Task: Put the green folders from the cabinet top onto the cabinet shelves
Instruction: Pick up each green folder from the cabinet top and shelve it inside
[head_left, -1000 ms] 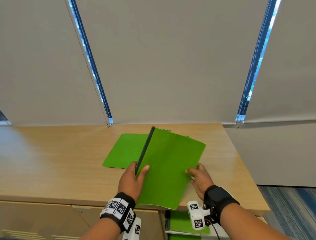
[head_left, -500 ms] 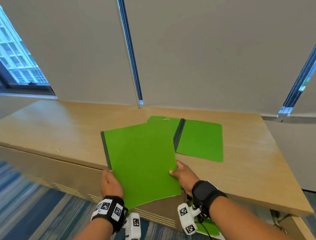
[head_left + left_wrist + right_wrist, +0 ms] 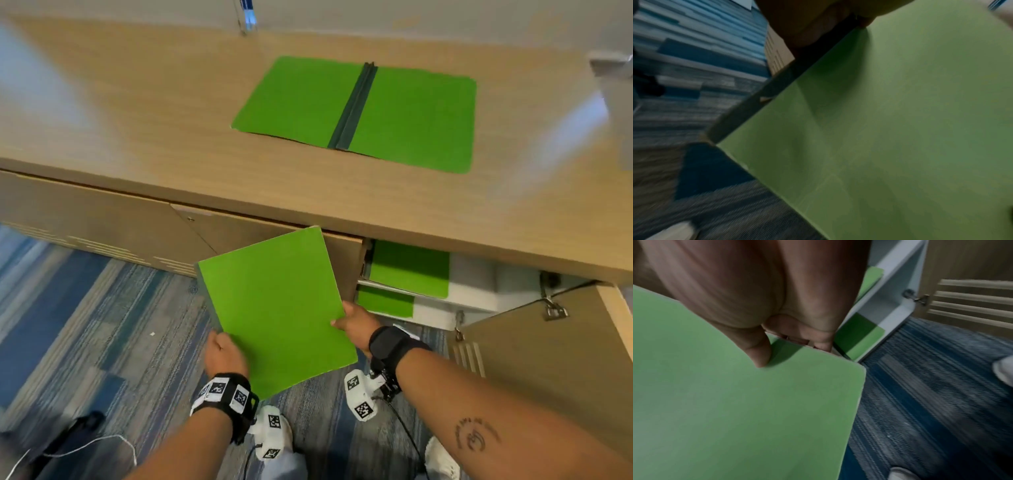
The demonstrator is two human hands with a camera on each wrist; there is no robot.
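A closed green folder (image 3: 277, 308) with a dark spine hangs in front of the cabinet, below its top. My left hand (image 3: 224, 353) grips its spine edge near the lower left corner. My right hand (image 3: 356, 323) pinches its right edge, thumb (image 3: 760, 352) on the cover (image 3: 735, 402) and fingers behind. The left wrist view shows the same folder (image 3: 900, 129) and its spine. Another green folder (image 3: 359, 109) lies spread flat on the wooden cabinet top (image 3: 137, 120). Green folders lie on the upper shelf (image 3: 409, 269) and lower shelf (image 3: 385, 301) inside the open cabinet.
The cabinet's right door (image 3: 555, 346) stands open toward me, with a hinge (image 3: 551, 308) showing. A closed door panel (image 3: 102, 222) is to the left. Blue striped carpet (image 3: 85, 325) covers the floor; my white shoes (image 3: 274, 431) are below the folder. A white cable (image 3: 85, 445) lies at lower left.
Both hands have carried the closed folder off the cabinet top and down in front of the cabinet. My view has tilted downward, revealing the open shelves.
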